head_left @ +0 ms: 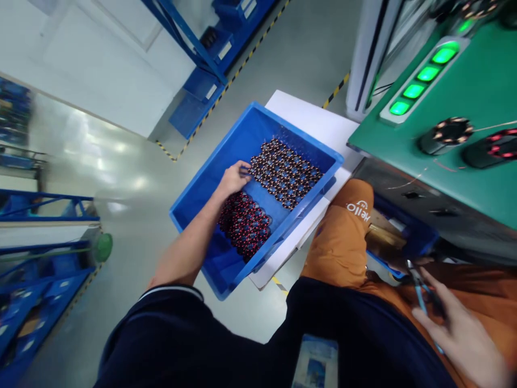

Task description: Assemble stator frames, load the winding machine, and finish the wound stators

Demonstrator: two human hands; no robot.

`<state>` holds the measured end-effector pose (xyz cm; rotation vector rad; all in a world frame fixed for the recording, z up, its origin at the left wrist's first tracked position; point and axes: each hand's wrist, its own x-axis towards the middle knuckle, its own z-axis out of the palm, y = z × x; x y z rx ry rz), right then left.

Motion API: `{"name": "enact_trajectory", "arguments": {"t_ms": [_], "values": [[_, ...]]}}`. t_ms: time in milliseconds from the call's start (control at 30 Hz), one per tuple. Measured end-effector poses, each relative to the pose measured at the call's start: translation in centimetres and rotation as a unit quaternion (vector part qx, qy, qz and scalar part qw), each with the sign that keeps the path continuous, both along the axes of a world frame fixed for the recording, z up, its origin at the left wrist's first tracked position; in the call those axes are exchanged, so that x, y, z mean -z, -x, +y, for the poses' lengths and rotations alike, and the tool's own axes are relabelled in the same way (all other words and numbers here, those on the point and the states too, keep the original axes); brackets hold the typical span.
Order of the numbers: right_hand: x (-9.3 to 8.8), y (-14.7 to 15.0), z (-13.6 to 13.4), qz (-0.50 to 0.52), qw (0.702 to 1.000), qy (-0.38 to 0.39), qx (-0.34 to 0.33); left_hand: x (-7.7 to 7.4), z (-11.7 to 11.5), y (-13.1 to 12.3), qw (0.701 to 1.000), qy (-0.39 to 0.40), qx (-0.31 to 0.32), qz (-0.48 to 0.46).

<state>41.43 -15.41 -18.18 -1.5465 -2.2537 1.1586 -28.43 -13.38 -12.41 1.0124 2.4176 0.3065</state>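
My left hand [233, 179] reaches into a blue plastic bin [226, 145]. Its fingers are closed on a small dark, round wound motor stator [244, 171] at the edge of a copper-coloured batch, partly hidden by the fingers. Rows of copper-wound stators [286, 172] fill the bin's right part, and red-wound stators [246, 226] lie in its near part, below my wrist. Over my lap, my right hand [460, 323] is wrapped round a pair of blue-handled cutting pliers [420, 293], jaws pointing up and away from me.
The bin rests on a white board [339, 129]. At right, a green worktop [484, 102] carries a strip of lit green buttons [428, 74] and wound stators [448, 134]. Blue racks stand at left and at the back, beside yellow-black floor tape [242, 70].
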Motion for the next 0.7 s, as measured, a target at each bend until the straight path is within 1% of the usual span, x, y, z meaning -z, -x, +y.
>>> {"name": "enact_trajectory", "arguments": {"t_ms": [100,167,200,233,267,300,333,367,400,467,500,533,600,667,700], "values": [[-1.6,2.3,-0.1,-0.064,0.996,0.058,0.038,-3.7,1.0,-1.6,0.999,-0.041,0.031,0.007],[-2.8,4.2,0.1,-0.052,0.994,0.092,0.038,-6.5,2.5,-4.1,0.991,-0.113,0.077,0.004],[-3.4,5.0,0.2,-0.041,0.994,0.098,0.040,-7.9,3.5,-5.9,0.974,-0.179,0.139,0.011],[-3.8,5.6,0.4,-0.032,0.994,0.098,0.041,-9.2,4.7,-8.0,0.947,-0.243,0.212,0.015],[-4.2,6.1,0.5,-0.026,0.994,0.094,0.041,-10.5,5.9,-10.4,0.911,-0.296,0.287,0.016],[-4.5,6.4,0.5,-0.021,0.995,0.090,0.040,-11.5,7.2,-13.0,0.877,-0.328,0.350,0.009],[-4.7,6.5,0.5,-0.016,0.995,0.087,0.037,-12.3,8.5,-15.8,0.850,-0.347,0.397,-0.003],[-5.0,6.4,0.4,-0.011,0.996,0.084,0.032,-12.8,9.9,-18.4,0.825,-0.357,0.437,-0.015],[-5.2,6.2,0.2,-0.003,0.996,0.082,0.029,-12.9,11.3,-20.8,0.808,-0.361,0.465,-0.028],[-5.7,5.5,-0.3,0.015,0.996,0.079,0.028,-12.2,14.1,-24.5,0.793,-0.362,0.488,-0.052],[-5.9,5.1,-0.7,0.024,0.996,0.076,0.030,-11.5,15.3,-25.7,0.792,-0.359,0.490,-0.059],[-6.1,4.7,-1.1,0.033,0.996,0.073,0.035,-10.9,16.5,-26.5,0.794,-0.356,0.489,-0.061],[-6.2,3.7,-1.9,0.050,0.995,0.066,0.051,-9.8,18.1,-27.0,0.801,-0.348,0.485,-0.050],[-6.1,2.7,-2.8,0.069,0.994,0.057,0.069,-9.7,18.5,-27.0,0.811,-0.354,0.464,-0.038],[-6.1,2.3,-3.1,0.079,0.992,0.052,0.080,-10.0,18.0,-27.1,0.816,-0.368,0.444,-0.040]]}}
